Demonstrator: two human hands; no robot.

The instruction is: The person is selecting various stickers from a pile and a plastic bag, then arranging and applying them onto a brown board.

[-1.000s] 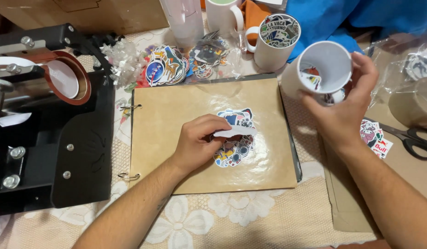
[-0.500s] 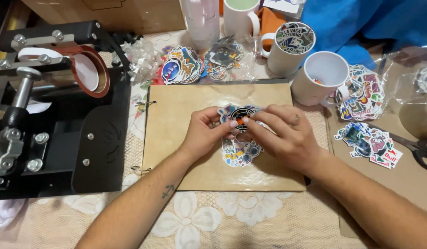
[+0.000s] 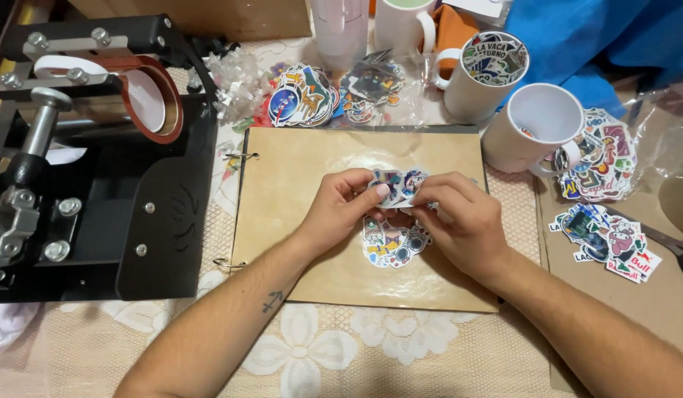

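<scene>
A small stack of colourful stickers [image 3: 397, 184] sits pinched between both hands near the centre of the frame, held just above a brown kraft-paper album [image 3: 312, 221] that lies flat on the counter [image 3: 231, 346]. The left hand [image 3: 343, 208] grips the stack's left edge with thumb and fingers; the right hand [image 3: 459, 221] closes on its right edge. Below the hands, a loose pile of stickers [image 3: 389, 243] rests on the album. At upper right stand two white mugs [image 3: 537, 125], with more sticker heaps [image 3: 603, 158] beside them. A black mug press [image 3: 98, 155] fills the left side of the frame.
</scene>
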